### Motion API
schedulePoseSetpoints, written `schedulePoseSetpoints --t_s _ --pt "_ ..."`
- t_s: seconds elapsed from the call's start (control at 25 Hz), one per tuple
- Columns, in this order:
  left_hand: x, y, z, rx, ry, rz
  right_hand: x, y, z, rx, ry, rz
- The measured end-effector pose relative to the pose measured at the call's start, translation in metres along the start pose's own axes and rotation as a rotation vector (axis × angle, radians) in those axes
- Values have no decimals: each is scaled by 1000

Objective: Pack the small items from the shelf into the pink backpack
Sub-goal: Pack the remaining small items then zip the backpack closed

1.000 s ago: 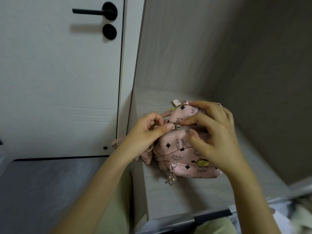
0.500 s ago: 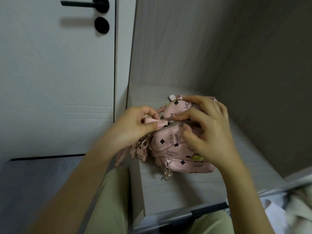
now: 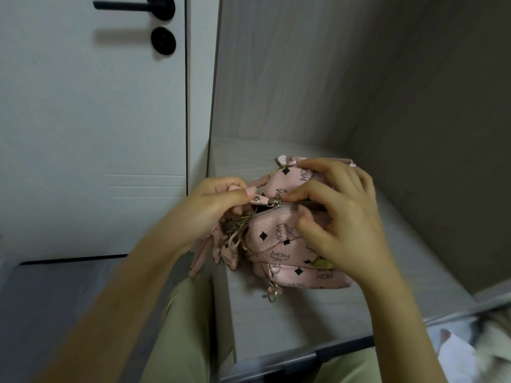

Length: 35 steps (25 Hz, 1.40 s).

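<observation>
Pink backpack (image 3: pixel 279 239) lying lengthwise across the shelf (image 3: pixel 304 322), left hand (image 3: pixel 213 214) pinching its zipper pull (image 3: pixel 262 200), right hand (image 3: pixel 340 217) gripping the backpack (top side)

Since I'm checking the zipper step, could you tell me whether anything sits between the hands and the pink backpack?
Nothing visible does. The left hand already pinches the zipper pull tab, and the right hand rests directly on the pink backpack on the shelf.

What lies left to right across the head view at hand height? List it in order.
White door → left hand pinching the zipper pull tab → pink backpack → right hand → grey side wall of the shelf.
</observation>
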<state>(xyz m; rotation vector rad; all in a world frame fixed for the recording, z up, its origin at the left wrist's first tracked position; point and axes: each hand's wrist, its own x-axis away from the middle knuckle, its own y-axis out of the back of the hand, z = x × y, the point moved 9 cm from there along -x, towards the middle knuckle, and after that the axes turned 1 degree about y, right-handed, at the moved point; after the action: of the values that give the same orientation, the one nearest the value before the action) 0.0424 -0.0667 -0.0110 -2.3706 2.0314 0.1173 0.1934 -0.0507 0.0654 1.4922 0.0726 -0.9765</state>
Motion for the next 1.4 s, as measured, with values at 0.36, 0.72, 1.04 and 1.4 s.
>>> schedulePoseSetpoints --t_s 0.36,0.72,1.04,1.4 --pt "18 17 39 100 -41 -285 -3 -3 2 -10 24 0" --pt "22 14 73 215 -18 -250 1 -4 6 -5 55 -2" --pt "8 15 96 47 42 -201 -5 -7 5 12 27 -24" --pt "8 8 53 -220 38 -209 -3 -1 10 98 19 -35"
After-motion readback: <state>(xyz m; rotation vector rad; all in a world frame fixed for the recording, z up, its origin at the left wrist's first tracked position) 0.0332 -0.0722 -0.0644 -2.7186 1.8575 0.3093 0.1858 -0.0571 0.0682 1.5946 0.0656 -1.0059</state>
